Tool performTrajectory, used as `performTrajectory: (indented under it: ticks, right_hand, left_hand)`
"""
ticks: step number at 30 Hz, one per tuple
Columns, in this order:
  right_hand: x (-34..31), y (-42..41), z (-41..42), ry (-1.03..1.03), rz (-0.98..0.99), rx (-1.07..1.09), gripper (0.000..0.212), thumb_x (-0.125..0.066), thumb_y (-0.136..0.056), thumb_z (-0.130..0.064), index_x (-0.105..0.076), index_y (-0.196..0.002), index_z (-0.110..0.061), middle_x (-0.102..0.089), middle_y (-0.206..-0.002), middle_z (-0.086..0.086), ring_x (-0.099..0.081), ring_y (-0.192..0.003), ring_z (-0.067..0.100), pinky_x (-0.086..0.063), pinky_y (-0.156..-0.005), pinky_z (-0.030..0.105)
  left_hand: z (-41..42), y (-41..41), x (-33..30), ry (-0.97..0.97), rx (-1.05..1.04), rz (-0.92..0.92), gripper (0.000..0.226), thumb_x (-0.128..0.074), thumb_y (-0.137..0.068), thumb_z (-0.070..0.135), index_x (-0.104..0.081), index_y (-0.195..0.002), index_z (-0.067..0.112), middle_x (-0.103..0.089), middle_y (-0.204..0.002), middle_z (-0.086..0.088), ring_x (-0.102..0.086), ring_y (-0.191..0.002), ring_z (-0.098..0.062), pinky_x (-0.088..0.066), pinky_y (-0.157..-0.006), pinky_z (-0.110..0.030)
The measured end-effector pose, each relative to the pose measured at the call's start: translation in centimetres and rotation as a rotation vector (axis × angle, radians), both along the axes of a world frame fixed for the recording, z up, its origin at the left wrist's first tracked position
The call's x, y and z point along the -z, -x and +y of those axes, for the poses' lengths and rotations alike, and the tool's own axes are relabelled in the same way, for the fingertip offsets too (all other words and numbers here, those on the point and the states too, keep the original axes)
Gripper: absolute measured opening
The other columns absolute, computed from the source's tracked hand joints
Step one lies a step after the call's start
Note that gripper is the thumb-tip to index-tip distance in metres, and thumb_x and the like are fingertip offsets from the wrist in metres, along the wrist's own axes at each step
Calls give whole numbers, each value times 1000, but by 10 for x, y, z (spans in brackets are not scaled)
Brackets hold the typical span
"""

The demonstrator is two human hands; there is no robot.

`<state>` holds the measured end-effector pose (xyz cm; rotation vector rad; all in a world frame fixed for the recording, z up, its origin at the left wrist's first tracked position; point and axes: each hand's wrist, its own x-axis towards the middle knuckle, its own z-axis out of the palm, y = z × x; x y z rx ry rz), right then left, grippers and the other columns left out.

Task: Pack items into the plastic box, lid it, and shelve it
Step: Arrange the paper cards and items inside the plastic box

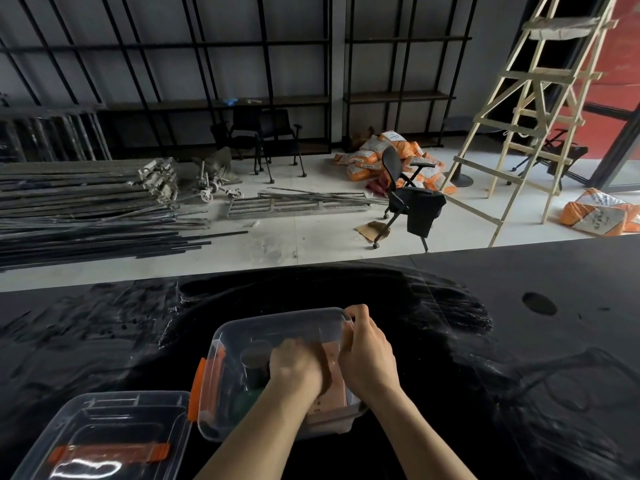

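Head view showed a black bench running across the lower half of the frame, and everything for the task sat near its near edge. At the near-left corner of what was visible lay the clear lid [104, 434], flat, with an orange handle across it, just beside the plastic box [277, 368] and not yet on it. The box stood right of the lid, close to the near edge, its long axis running roughly left to right, an orange latch [198, 389] on its left end wall. The left hand [294, 370] was down inside the box, fingers curled over the contents; whether it gripped anything I could not tell. Under and beside it lay a dark round-topped item [254, 360] toward the left and a pinkish flat packet [332, 372] toward the right. The right hand [367, 358] clasped the box's far right corner, fingers hooked over the rim, steadying it. Judging from this, packing was being finished; the lid lay to the left of both hands, so the left hand was the nearer one to fetch it, and nothing stood between lid and box. Beyond the bench's far edge were metal rods, office chairs, orange sacks and a wooden ladder, all well apart from the work.
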<state>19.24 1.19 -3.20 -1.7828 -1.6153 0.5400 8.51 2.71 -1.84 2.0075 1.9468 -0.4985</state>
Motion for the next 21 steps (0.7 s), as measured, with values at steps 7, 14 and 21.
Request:
performTrajectory:
  ticks: [7, 14, 21]
  right_hand:
    - [-2, 1, 0, 26, 16, 1, 19, -40, -98, -24, -46, -116, -25, -61, -102, -2, -53, -89, 22, -39, -70, 35]
    - [-8, 2, 0, -8, 3, -4, 25, -44, -98, -25, -47, -123, -20, -66, -111, 5, -60, -99, 29, -39, -71, 36]
    - [-15, 10, -3, -28, -7, -22, 27, -44, -97, -21, -46, -124, -21, -66, -110, 5, -60, -97, 28, -40, -71, 35]
  left_hand:
    - [-2, 3, -20, -247, 216, 23, 19, -61, -93, 12, -70, -109, 12, -72, -105, -10, -70, -97, -27, -59, -83, -37]
    - [-3, 13, -6, -39, 302, -121, 38, -60, -92, 4, -58, -130, 9, -70, -114, -12, -70, -105, -26, -56, -91, -38]
    - [-2, 22, -11, 15, 327, -61, 38, -58, -92, 5, -57, -130, 6, -68, -120, -15, -67, -110, -30, -54, -90, -38]
